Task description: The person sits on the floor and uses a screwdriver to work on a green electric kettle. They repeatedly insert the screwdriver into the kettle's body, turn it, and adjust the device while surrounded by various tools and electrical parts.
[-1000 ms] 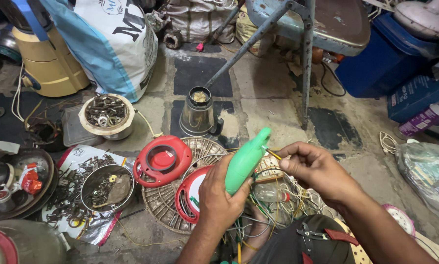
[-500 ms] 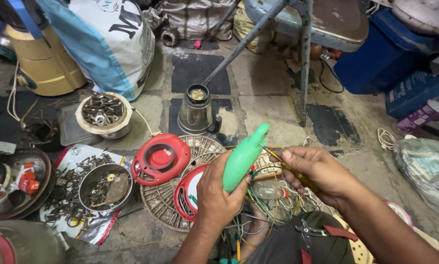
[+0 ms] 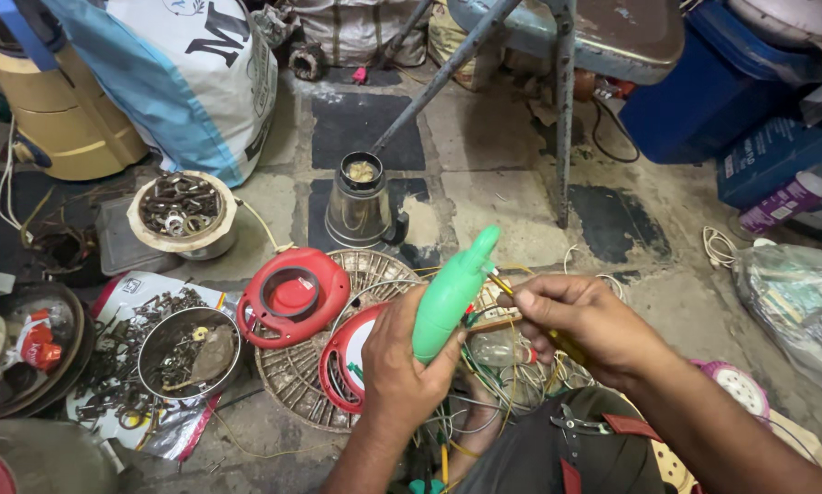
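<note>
My left hand [image 3: 402,366] grips a green plastic handle-shaped casing [image 3: 452,293], held tilted with its narrow end up and to the right. My right hand [image 3: 580,325] pinches a thin yellow tool or wire [image 3: 502,285] against the side of the casing near its upper end. Beneath both hands lies a tangle of coloured wires [image 3: 502,384] and a small circuit part [image 3: 489,322]. What the fingertips of the right hand touch is partly hidden.
A round fan grille [image 3: 292,375] lies on the floor with red plastic housings [image 3: 292,297] on it. A steel mixer jar [image 3: 361,206] stands behind. Bowls of metal scrap [image 3: 180,212] sit left; a metal stool leg [image 3: 565,110] and blue bin [image 3: 704,91] stand behind.
The right hand has shifted slightly along the casing, fingers closing tighter on the thin yellow piece. The left hand keeps its grip; the casing has hardly moved.
</note>
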